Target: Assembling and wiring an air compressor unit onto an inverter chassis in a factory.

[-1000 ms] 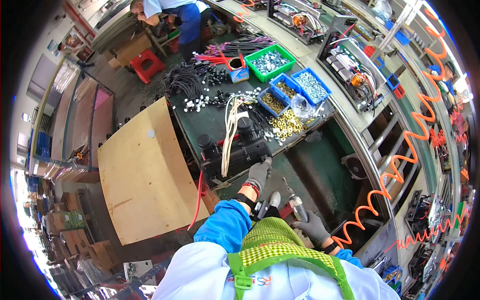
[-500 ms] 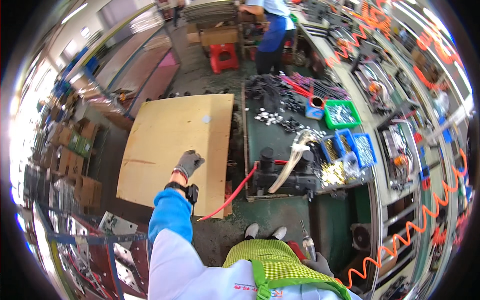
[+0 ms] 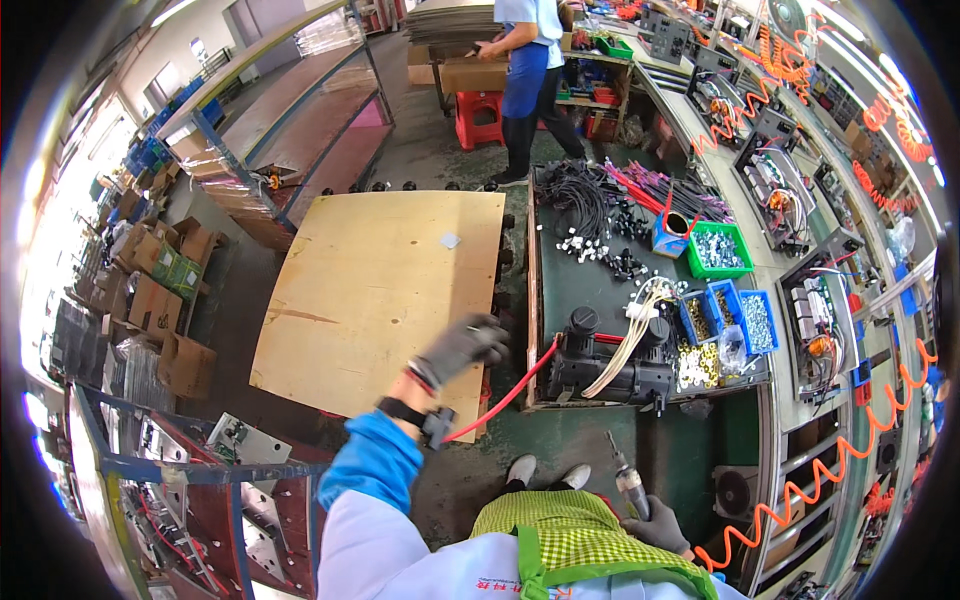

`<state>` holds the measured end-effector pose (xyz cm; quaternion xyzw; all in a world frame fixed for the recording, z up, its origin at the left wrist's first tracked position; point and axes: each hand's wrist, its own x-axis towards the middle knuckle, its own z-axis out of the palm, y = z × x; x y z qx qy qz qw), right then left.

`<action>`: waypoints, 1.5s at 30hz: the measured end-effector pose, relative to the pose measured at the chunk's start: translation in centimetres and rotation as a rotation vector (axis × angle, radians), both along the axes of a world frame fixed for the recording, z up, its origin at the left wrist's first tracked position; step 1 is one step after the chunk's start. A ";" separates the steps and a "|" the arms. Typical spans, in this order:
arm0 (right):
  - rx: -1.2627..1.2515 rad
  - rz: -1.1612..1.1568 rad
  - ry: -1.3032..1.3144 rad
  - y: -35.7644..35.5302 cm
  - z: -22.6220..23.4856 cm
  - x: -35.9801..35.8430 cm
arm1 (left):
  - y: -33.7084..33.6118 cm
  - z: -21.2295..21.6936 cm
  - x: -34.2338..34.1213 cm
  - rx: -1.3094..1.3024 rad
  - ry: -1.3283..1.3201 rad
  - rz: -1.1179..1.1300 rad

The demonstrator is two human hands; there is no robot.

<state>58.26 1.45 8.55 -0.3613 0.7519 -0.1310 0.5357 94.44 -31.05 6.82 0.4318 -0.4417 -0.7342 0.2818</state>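
My left hand (image 3: 462, 350), in a dark grey glove, is a little blurred over the right edge of a large plywood sheet (image 3: 370, 290). Its fingers are partly bent and apart, with nothing visible in them. Down at my right side, my gloved right hand (image 3: 658, 528) is closed around a power screwdriver (image 3: 630, 487), its bit pointing up and away from me. To the right of the left hand, a black motor-like unit with round caps (image 3: 615, 370) lies on the dark worktable (image 3: 560, 280). A red tube (image 3: 510, 396) runs from it past my left wrist.
Blue bins (image 3: 757, 322), a green bin (image 3: 718, 252) and black cables (image 3: 582, 195) crowd the worktable. Along the right runs a conveyor line (image 3: 765, 260) with open units; an orange coiled hose (image 3: 800, 520) hangs nearby. A person in a blue apron (image 3: 525, 80) stands beyond. A metal rack (image 3: 200, 470) stands left.
My left hand has moved right across the plywood to its edge, its fingers loosening. The view has shifted, and the person in the apron has changed stance. The screwdriver remains in my right hand.
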 end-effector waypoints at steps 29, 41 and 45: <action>-0.133 -0.348 0.016 5.5 -9.9 -1.2 | 13.5 -16.0 -29.1 0.584 -0.126 -0.451; -0.138 -0.487 -0.034 2.8 -15.2 -2.3 | 11.0 -22.2 -33.0 0.674 -0.304 -0.453; -0.164 -0.503 -0.058 2.8 -15.7 -2.3 | 11.4 -21.8 -33.3 0.622 -0.235 -0.399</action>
